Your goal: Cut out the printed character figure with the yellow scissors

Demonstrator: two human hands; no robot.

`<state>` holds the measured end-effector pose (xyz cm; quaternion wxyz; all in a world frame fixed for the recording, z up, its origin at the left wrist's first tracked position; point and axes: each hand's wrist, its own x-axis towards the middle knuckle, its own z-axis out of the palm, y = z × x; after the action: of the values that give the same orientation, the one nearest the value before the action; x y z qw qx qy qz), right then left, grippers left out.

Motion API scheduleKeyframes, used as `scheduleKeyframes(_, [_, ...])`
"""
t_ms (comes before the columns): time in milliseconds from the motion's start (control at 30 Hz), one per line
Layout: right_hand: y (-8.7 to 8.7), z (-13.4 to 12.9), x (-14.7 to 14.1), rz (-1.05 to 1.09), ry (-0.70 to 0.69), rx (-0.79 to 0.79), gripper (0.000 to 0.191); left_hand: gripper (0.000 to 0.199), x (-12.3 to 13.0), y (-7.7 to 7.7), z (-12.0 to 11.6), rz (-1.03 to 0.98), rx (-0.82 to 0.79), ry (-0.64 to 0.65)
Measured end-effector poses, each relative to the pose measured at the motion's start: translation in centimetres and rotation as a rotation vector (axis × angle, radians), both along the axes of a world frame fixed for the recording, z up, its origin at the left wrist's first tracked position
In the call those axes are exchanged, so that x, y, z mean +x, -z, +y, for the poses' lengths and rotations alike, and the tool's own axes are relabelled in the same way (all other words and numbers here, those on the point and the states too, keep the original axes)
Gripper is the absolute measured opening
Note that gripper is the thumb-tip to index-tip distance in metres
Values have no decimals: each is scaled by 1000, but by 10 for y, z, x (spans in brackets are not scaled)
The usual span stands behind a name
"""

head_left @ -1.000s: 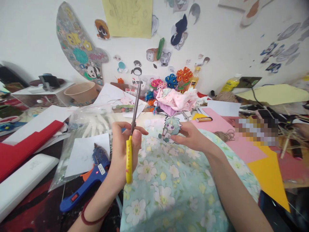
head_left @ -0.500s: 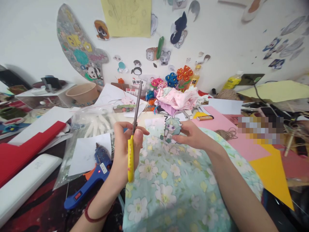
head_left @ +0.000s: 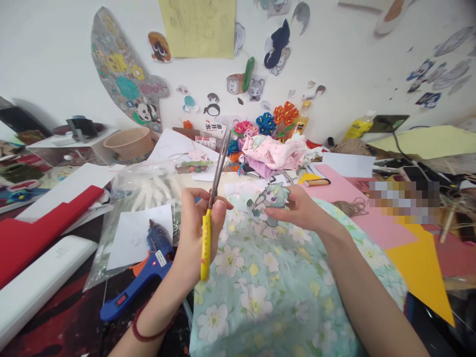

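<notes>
Yellow-handled scissors point(head_left: 207, 243) stand nearly upright in my left hand point(head_left: 197, 223), blades pointing up and away. The blades look closed or almost so. My right hand point(head_left: 301, 208) pinches a small paper cutout point(head_left: 273, 198) of a green-haired cartoon figure by its right side. The cutout is tilted, its head to the upper right. Scissors and cutout are apart, with a gap between my hands. Below them spreads a pale green floral cloth point(head_left: 256, 277).
A blue glue gun point(head_left: 156, 265) with a lit red light lies left of my forearm, by a plastic bag point(head_left: 126, 183). Pink cloth point(head_left: 277, 151) and yarn flowers point(head_left: 285, 114) stand at the back. Pink paper point(head_left: 372, 223) and a glue-stick-like tube point(head_left: 317, 182) lie right.
My right hand has turned the cutout clockwise, from upright to tilted. The scissors in my left hand now lean slightly more to the right.
</notes>
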<state>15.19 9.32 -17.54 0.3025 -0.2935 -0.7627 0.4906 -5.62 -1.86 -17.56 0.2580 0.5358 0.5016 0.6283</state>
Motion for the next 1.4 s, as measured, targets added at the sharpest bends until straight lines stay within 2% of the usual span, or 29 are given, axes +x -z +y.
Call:
scheduleKeyframes(100, [1,-4,-3,121,111,-19,23,38,1,-2,-3,35,-64,-6])
scheduleKeyframes(233, [3,-12,-11,399,262,-43,16,38,1,-3,-6,191,-179,-8])
scheduleKeyframes(367, [3,-23,-19,574,318,-36,13,45,2,-5,-7,360,-335,-38])
scheduleKeyframes(533, [4,-33,-27,746,427,-86,20,49,8,-9,-9,439,-438,-9])
scheduleKeyframes(867, [-1,-39,-34,824,421,-60,20,49,15,-10,-8,393,-488,29])
scheduleKeyframes(1000, [2,-41,-37,846,446,-56,26,51,17,-9,-10,380,-473,40])
scheduleKeyframes(1133, [6,-44,-41,834,448,-72,20,51,18,-9,-11,359,-464,39])
scheduleKeyframes(1300, [9,-49,-45,783,400,-96,14,52,17,-7,-11,328,-445,25])
scheduleKeyframes(1400, [10,-52,-46,765,342,-98,17,52,17,-6,-9,305,-409,9])
